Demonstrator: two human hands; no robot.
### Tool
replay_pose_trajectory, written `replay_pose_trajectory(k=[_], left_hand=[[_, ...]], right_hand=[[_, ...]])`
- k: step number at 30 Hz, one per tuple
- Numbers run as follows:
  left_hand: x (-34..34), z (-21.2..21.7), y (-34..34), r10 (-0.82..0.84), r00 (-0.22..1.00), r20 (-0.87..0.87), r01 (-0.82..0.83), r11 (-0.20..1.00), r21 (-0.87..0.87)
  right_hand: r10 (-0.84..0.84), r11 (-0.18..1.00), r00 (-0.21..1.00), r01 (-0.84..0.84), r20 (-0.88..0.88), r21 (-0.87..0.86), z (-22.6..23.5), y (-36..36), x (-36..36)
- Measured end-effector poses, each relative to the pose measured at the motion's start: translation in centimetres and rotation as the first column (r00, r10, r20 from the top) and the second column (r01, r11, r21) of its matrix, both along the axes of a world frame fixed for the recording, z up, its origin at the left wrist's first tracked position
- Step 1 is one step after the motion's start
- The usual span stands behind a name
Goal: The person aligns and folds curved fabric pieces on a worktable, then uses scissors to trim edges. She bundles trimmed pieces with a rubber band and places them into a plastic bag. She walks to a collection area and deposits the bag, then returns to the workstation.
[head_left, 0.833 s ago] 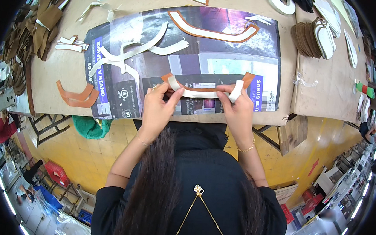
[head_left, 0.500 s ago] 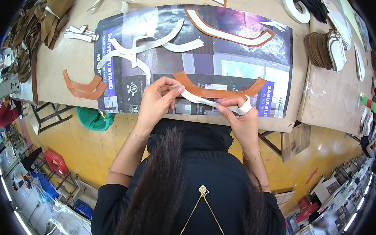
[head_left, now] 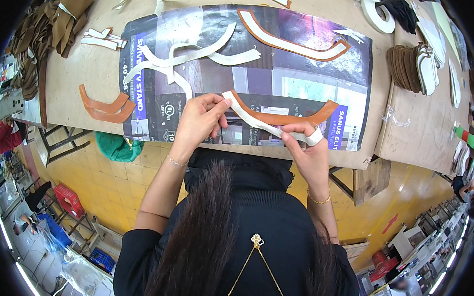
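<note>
A curved tan leather piece (head_left: 296, 118) lies on the printed sheet in front of me. Along its near edge runs a white strip (head_left: 255, 117), one end resting on the leather's left tip. My left hand (head_left: 202, 119) pinches that end between thumb and forefinger at the tip. Farther along, my right hand (head_left: 307, 149) is closed on the strip, whose free end loops around the fingers. Beyond my hands, several loose white strips (head_left: 199, 53) lie crossed. Another curved brown piece (head_left: 292, 45) has a white strip along its middle.
Two curved tan pieces (head_left: 106, 107) lie at the left, near small white-and-brown pieces (head_left: 103, 39). Brown strips (head_left: 66, 15) are heaped at the far left. Stacked brown pieces (head_left: 407, 67) and a white tape roll (head_left: 378, 14) sit at the right. The printed sheet (head_left: 306, 87) covers the table's middle.
The strip's left end has moved up and slightly left onto the leather's tip with my left hand. The strip now lies closer along the leather's near edge.
</note>
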State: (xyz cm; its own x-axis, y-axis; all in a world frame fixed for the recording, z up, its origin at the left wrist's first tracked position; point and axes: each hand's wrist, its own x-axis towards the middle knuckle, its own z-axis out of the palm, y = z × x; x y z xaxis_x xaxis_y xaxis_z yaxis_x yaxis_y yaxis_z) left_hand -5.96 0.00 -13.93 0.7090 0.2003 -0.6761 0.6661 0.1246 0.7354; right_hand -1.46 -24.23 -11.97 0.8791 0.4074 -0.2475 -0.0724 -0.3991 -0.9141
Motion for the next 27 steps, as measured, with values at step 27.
replay_pose_trajectory(k=[27], left_hand=[[0.27, -0.19, -0.89, -0.007, 1.000, -0.020, 0.010, 0.991, 0.137]], right_hand=[[0.005, 0.999, 1.000, -0.005, -0.014, 0.035, -0.81, -0.23, 0.46]])
